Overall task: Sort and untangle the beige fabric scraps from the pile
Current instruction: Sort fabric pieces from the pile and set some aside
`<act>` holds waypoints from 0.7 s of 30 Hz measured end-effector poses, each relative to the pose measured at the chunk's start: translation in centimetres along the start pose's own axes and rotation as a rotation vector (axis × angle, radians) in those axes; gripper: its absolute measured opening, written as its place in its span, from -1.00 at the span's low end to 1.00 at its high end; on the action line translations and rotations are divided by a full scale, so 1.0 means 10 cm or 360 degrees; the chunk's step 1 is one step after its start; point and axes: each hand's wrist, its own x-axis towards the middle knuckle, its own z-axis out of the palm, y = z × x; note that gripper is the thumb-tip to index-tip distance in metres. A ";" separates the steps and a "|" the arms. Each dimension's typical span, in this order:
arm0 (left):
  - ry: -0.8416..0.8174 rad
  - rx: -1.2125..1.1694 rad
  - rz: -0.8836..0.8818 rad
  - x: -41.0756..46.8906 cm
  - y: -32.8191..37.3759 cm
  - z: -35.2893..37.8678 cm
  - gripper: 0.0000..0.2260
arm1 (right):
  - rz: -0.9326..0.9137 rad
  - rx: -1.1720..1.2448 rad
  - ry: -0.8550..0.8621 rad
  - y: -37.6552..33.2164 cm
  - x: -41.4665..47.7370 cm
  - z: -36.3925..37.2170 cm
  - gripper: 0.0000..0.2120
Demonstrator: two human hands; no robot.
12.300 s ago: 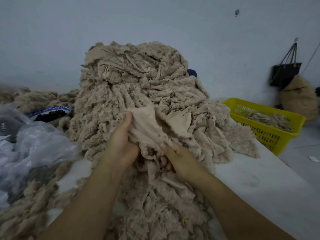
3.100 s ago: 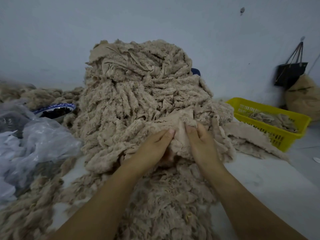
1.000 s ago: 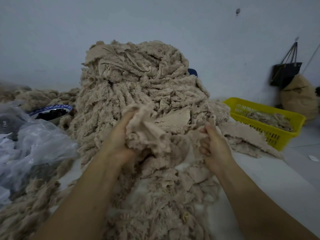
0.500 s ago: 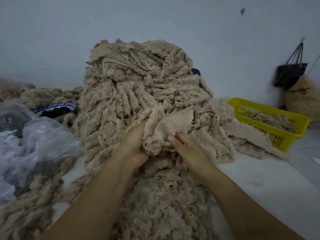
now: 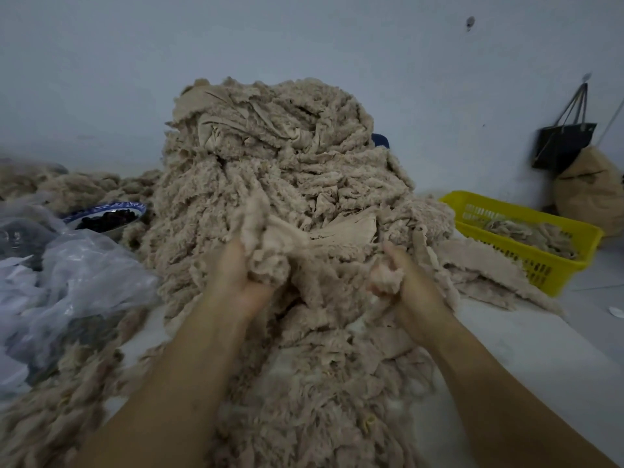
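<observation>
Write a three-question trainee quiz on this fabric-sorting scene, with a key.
1. True or false: the left hand and the right hand each grip beige scraps at the front of the pile.
2. What colour is the basket to the right of the pile? A red, B yellow, C green.
3. Fill in: the blue-rimmed bowl sits to the ___ of the pile.
Key: 1 true; 2 B; 3 left.
</observation>
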 end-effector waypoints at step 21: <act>-0.0343 0.1414 0.0006 -0.06 -0.43 0.07 -0.86 | -0.0070 0.0195 0.0647 -0.11 0.07 -0.21 -0.45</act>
